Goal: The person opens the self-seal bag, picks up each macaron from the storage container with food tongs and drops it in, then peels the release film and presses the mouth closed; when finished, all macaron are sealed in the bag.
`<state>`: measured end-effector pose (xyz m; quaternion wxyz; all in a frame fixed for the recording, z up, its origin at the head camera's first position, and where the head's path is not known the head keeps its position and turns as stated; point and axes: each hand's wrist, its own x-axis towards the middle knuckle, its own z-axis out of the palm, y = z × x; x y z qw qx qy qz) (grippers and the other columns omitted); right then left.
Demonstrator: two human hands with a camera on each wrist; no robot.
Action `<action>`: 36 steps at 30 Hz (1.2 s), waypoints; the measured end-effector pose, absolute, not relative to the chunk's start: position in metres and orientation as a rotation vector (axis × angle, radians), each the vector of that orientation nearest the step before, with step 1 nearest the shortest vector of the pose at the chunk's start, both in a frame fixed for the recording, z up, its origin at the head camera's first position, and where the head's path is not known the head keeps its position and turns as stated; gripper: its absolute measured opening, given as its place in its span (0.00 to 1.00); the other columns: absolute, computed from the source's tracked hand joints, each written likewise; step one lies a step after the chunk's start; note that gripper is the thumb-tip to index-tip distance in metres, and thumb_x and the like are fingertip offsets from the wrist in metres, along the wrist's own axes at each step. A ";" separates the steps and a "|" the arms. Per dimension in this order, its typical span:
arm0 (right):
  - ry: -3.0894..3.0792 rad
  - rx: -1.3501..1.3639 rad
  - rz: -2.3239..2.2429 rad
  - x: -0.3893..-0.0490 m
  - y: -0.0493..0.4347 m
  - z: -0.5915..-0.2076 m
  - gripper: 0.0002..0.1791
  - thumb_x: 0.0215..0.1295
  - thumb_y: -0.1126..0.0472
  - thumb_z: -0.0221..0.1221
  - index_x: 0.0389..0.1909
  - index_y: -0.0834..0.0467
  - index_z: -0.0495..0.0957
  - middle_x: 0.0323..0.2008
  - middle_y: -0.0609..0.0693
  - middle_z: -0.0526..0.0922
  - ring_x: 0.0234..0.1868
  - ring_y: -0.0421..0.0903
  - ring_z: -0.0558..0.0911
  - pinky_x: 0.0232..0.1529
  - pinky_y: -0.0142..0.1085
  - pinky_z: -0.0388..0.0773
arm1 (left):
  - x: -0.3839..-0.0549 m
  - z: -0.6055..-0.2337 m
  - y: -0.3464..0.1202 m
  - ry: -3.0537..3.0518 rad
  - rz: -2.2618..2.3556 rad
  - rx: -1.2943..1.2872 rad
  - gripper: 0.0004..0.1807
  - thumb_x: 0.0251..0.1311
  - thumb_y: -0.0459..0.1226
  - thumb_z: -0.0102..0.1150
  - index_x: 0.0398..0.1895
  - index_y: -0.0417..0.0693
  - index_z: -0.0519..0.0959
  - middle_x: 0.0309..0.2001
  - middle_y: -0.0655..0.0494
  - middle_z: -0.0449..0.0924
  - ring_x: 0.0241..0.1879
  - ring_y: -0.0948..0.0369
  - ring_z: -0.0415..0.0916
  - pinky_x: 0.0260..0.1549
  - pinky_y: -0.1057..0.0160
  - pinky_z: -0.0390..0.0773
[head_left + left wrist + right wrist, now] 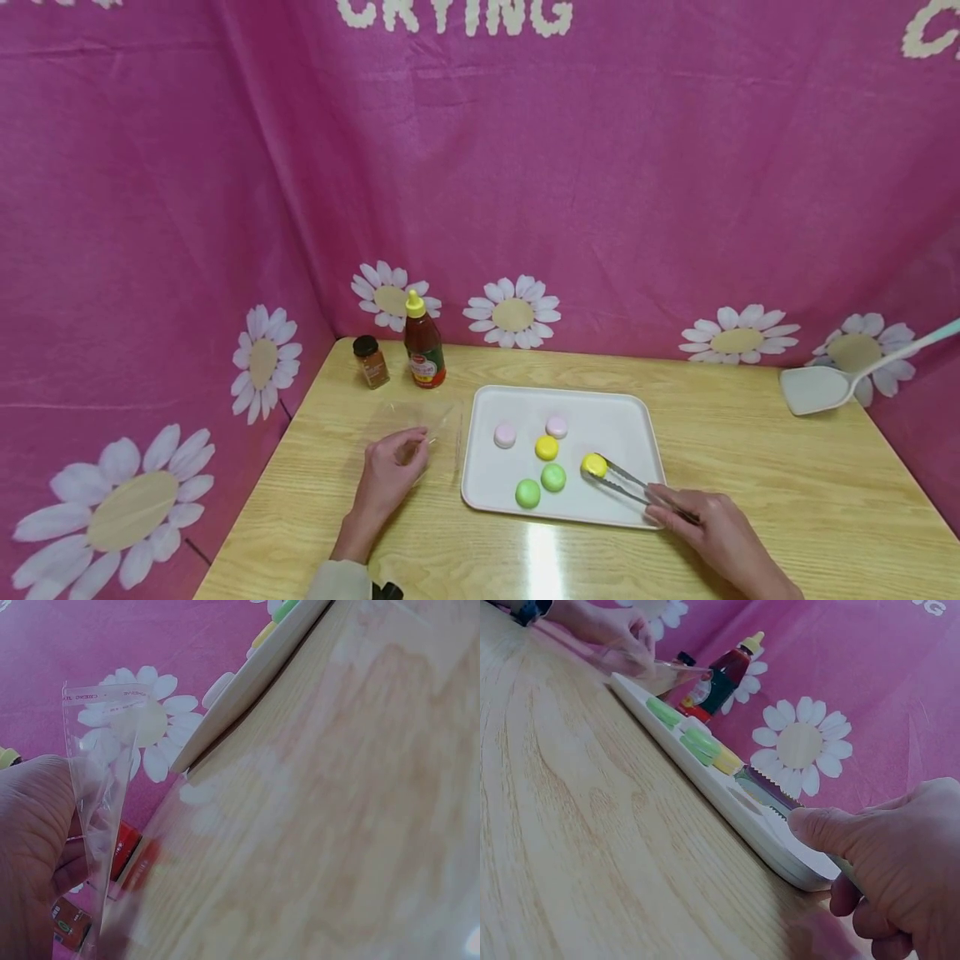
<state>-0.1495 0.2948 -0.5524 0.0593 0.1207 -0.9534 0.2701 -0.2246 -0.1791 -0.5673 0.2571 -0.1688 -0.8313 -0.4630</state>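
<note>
My right hand [712, 529] grips metal tongs [630, 486] whose tips are closed around a yellow macaron [594, 465] over the white tray [487, 492]. On the tray also sit another yellow macaron [547, 447], two green macarons [553, 477] and two pink macarons [505, 435]. Left of the tray, my left hand [392, 467] pinches a clear plastic bag [105, 757]. In the left wrist view the bag stands up from the fingers, with printing along its top edge. Whether the held macaron touches the tray I cannot tell.
Behind my left hand stand a sauce bottle [424, 350] with a yellow cap and a small spice jar [371, 362] with a black lid. A white spatula [817, 390] lies at the table's far right. Pink cloth [600, 183] with daisies hangs along the back and sides.
</note>
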 end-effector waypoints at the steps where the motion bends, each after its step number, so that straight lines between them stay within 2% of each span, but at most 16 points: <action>1: -2.865 0.375 0.819 -0.150 0.296 -0.553 0.19 0.66 0.48 0.71 0.53 0.52 0.89 0.45 0.45 0.92 0.40 0.30 0.83 0.38 0.34 0.84 | -0.225 -0.567 -0.179 -2.259 -1.265 -0.454 0.06 0.57 0.25 0.72 0.37 0.35 0.89 0.42 0.45 0.91 0.43 0.53 0.90 0.52 0.79 0.77; 5: -2.753 0.433 0.797 -0.150 0.299 -0.555 0.17 0.62 0.53 0.74 0.51 0.53 0.90 0.42 0.44 0.92 0.36 0.28 0.81 0.34 0.28 0.80 | -0.225 -0.567 -0.178 -2.280 -1.267 -0.438 0.06 0.57 0.25 0.72 0.39 0.35 0.89 0.42 0.46 0.91 0.44 0.54 0.89 0.52 0.75 0.79; 8: -2.715 0.439 0.805 -0.148 0.300 -0.555 0.18 0.61 0.55 0.75 0.51 0.54 0.90 0.39 0.44 0.92 0.31 0.28 0.78 0.30 0.26 0.74 | -0.224 -0.569 -0.178 -2.292 -1.248 -0.439 0.07 0.57 0.25 0.72 0.39 0.35 0.89 0.42 0.46 0.91 0.44 0.54 0.89 0.50 0.64 0.84; 11: -2.770 0.390 0.850 -0.147 0.300 -0.551 0.19 0.64 0.52 0.73 0.53 0.55 0.89 0.39 0.45 0.92 0.29 0.30 0.75 0.29 0.27 0.71 | -0.224 -0.570 -0.178 -2.296 -1.243 -0.438 0.07 0.57 0.25 0.72 0.39 0.35 0.89 0.41 0.46 0.91 0.43 0.55 0.89 0.49 0.57 0.86; 13: -2.826 0.341 0.876 -0.147 0.301 -0.547 0.21 0.66 0.49 0.71 0.56 0.55 0.88 0.41 0.46 0.92 0.31 0.31 0.76 0.31 0.28 0.73 | -0.223 -0.571 -0.178 -2.296 -1.252 -0.432 0.07 0.58 0.25 0.72 0.39 0.35 0.89 0.41 0.46 0.91 0.43 0.55 0.89 0.48 0.59 0.86; 15: -2.854 0.310 0.888 -0.148 0.302 -0.544 0.22 0.67 0.47 0.70 0.57 0.54 0.88 0.44 0.47 0.92 0.35 0.32 0.79 0.33 0.29 0.78 | -0.223 -0.570 -0.178 -2.297 -1.266 -0.422 0.06 0.58 0.26 0.72 0.39 0.35 0.89 0.41 0.46 0.91 0.43 0.55 0.89 0.49 0.65 0.85; 17: -2.855 0.301 0.874 -0.148 0.304 -0.542 0.21 0.68 0.47 0.69 0.57 0.53 0.88 0.47 0.47 0.91 0.38 0.33 0.81 0.36 0.30 0.80 | -0.223 -0.570 -0.178 -2.295 -1.276 -0.415 0.06 0.58 0.25 0.72 0.39 0.35 0.89 0.41 0.46 0.91 0.43 0.54 0.89 0.50 0.71 0.82; 19: -2.835 0.315 0.862 -0.148 0.305 -0.541 0.21 0.68 0.48 0.70 0.56 0.53 0.88 0.47 0.47 0.91 0.39 0.34 0.82 0.37 0.31 0.82 | -0.223 -0.570 -0.177 -2.291 -1.287 -0.417 0.06 0.58 0.25 0.72 0.39 0.35 0.89 0.41 0.46 0.91 0.43 0.54 0.89 0.50 0.73 0.81; 21: -2.822 0.327 0.853 -0.147 0.307 -0.540 0.20 0.68 0.49 0.70 0.56 0.54 0.88 0.47 0.47 0.91 0.38 0.33 0.82 0.36 0.31 0.81 | -0.223 -0.569 -0.177 -2.291 -1.293 -0.414 0.06 0.58 0.25 0.72 0.38 0.35 0.89 0.42 0.46 0.91 0.43 0.54 0.89 0.49 0.71 0.83; 25: -2.815 0.334 0.853 -0.147 0.309 -0.538 0.20 0.69 0.48 0.69 0.57 0.53 0.88 0.47 0.46 0.91 0.39 0.32 0.82 0.37 0.30 0.82 | -0.223 -0.569 -0.176 -2.287 -1.303 -0.409 0.05 0.57 0.24 0.72 0.37 0.35 0.88 0.42 0.44 0.90 0.41 0.54 0.89 0.47 0.59 0.86; 29: -2.797 0.352 0.828 -0.147 0.309 -0.535 0.19 0.69 0.48 0.69 0.56 0.52 0.88 0.47 0.45 0.91 0.39 0.33 0.82 0.38 0.31 0.83 | -0.223 -0.569 -0.177 -2.299 -1.220 -0.390 0.03 0.56 0.27 0.72 0.31 0.41 0.89 0.42 0.46 0.91 0.43 0.53 0.89 0.48 0.52 0.86; 33: -2.777 0.393 0.787 -0.150 0.306 -0.530 0.19 0.68 0.48 0.69 0.55 0.52 0.89 0.47 0.45 0.91 0.39 0.33 0.83 0.38 0.31 0.83 | -0.222 -0.569 -0.178 -2.296 -1.136 -0.377 0.05 0.53 0.29 0.73 0.27 0.48 0.88 0.42 0.50 0.91 0.45 0.53 0.89 0.52 0.64 0.83; 35: -2.779 0.401 0.787 -0.151 0.305 -0.527 0.19 0.68 0.47 0.69 0.56 0.51 0.89 0.46 0.43 0.91 0.40 0.33 0.83 0.39 0.31 0.83 | -0.223 -0.569 -0.178 -2.292 -1.131 -0.381 0.07 0.52 0.29 0.74 0.26 0.49 0.86 0.43 0.50 0.91 0.45 0.53 0.89 0.53 0.66 0.82; 36: -2.772 0.412 0.795 -0.151 0.304 -0.526 0.20 0.68 0.47 0.69 0.56 0.52 0.88 0.42 0.41 0.91 0.37 0.31 0.81 0.36 0.29 0.80 | -0.222 -0.569 -0.177 -2.290 -1.136 -0.386 0.08 0.50 0.28 0.75 0.25 0.49 0.86 0.43 0.49 0.91 0.46 0.53 0.88 0.53 0.65 0.82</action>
